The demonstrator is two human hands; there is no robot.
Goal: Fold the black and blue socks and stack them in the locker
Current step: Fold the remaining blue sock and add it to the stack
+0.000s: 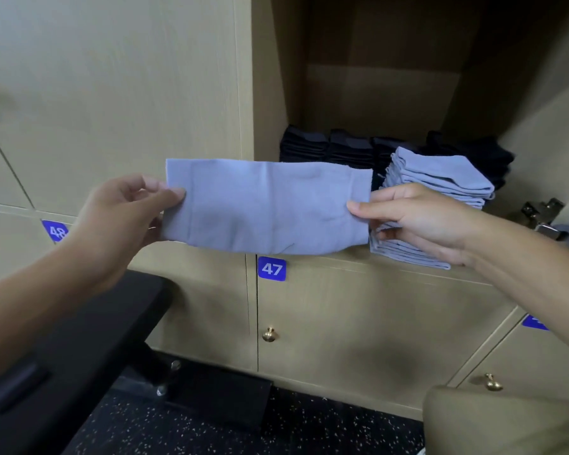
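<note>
The left hand (125, 211) is pinching the left end of a blue sock (266, 206) between thumb and fingers. The right hand (418, 218) is pinching the right end of the same sock, thumb on the front face and fingers behind. The blue sock is hanging stretched flat and roughly level between the two hands, in the air in front of the open locker (375, 87), overlapping the front edge of the locker floor.

Inside the locker, a stack of folded blue socks (440, 178) is sitting at the front edge of the locker floor, toward the right side, just behind the right hand. The lower layers of this stack are showing below the right hand's fingers; whether the fingers are touching them cannot be told. A row of folded black socks (329, 147) is standing behind the blue stack, running along the locker floor from the left wall toward the right.

A metal hinge (542, 218) is sitting at the right edge of the locker opening. A blue label reading 47 (272, 268) is fixed on the closed door below the locker, above a brass knob (270, 334). A black padded bench (79, 349) is lying at lower left over a dark speckled floor (276, 431).
</note>
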